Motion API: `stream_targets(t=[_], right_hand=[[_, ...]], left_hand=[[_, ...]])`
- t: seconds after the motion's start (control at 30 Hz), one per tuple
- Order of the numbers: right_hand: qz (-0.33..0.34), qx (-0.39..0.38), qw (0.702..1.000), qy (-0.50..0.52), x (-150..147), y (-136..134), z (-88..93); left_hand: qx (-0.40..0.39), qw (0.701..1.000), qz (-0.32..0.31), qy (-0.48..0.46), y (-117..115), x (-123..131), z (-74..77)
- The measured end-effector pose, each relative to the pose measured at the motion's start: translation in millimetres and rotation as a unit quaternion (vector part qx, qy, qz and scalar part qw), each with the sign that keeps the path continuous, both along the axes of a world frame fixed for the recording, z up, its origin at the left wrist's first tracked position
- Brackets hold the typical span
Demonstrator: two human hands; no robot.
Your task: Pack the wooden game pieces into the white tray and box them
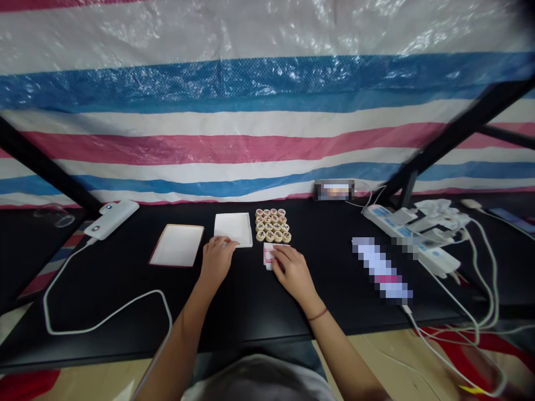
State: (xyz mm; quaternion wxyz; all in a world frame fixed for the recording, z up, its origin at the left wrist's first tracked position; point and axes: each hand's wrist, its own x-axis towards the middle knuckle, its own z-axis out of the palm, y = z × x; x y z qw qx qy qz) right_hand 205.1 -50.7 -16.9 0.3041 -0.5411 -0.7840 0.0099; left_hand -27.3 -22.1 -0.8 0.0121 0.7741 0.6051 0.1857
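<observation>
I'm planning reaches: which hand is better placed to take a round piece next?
Probably the right hand: it rests on the printed papers, just in front of the round pieces. The left hand is farther off, at the near edge of the white tray.

This looks like a makeshift booth: striped plastic sheeting (pixel 234 106) hangs at twelve o'clock behind a black surface (pixel 251 312), a loaded power strip (pixel 403 231) near three o'clock.

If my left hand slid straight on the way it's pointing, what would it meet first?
Most likely the near edge of the white tray. Your left hand is right beside it, though whether they already touch is unclear.
</observation>
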Motion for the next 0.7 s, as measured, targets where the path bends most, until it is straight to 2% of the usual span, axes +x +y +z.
stream_targets(t=[0.13, 0.2, 0.27, 0.33, 0.4, 0.5, 0.7], right_hand=[[0.004, 0.046, 0.999, 0.019, -4, -6, 10.5], [0.016, 0.057, 0.998, 0.011, -13, -12, 18.2], [0.06, 0.034, 0.997, -0.03, -27, -13, 23.4], [0.114, -0.006, 0.989, -0.094, -45, -8, 25.0], [0.145, -0.049, 0.977, -0.148, -62, 2, 23.8], [0.136, -0.103, 0.97, -0.176, -78, 18, 20.2], [0.125, -0.111, 0.975, -0.146, -78, 25, 13.8]], left_hand=[[0.11, 0.994, 0.004, 0.015, -7, 3, 9.4], [0.151, 0.988, -0.034, 0.024, -13, 3, 14.7], [0.126, 0.985, -0.106, 0.045, -18, 2, 15.3], [0.072, 0.986, -0.134, 0.072, -21, 0, 10.1], [0.017, 0.989, -0.115, 0.092, -21, -3, 2.1], [-0.054, 0.993, -0.062, 0.089, -18, -4, -5.9], [-0.115, 0.99, -0.033, 0.07, -12, -2, -2.0]])
